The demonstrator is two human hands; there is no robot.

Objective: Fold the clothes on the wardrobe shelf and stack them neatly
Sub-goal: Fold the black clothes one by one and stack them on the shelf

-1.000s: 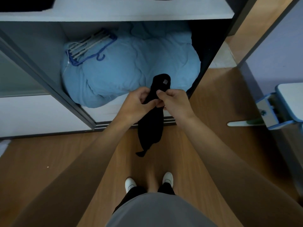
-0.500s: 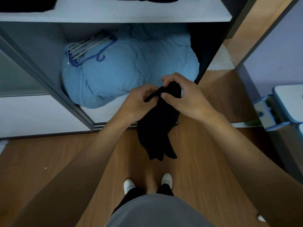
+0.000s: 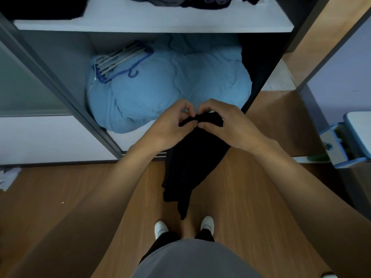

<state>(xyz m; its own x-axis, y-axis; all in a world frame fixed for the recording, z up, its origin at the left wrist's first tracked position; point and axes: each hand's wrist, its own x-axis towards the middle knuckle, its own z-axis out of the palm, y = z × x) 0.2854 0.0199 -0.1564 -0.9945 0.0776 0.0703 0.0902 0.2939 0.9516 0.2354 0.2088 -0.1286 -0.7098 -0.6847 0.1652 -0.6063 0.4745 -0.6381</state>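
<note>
Head view, left hand (image 3: 170, 125) and right hand (image 3: 230, 125) fingers pinching black garment (image 3: 190, 167), tag (image 3: 211, 111) unreadable

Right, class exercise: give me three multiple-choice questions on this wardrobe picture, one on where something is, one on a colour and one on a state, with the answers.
1. Where are the hangers?
A under the bedding
B on top of the bedding
C on a rail

2. What colour is the garment being held?
A white
B red
C black

3. How is the garment now?
A hanging from the left hand and right hand
B folded flat
C held by one hand only

Answers:
1 B: the hangers rest across the top of the blue bedding.
2 C: the garment is plainly black.
3 A: both hands pinch its top edge and the rest hangs down.
</note>
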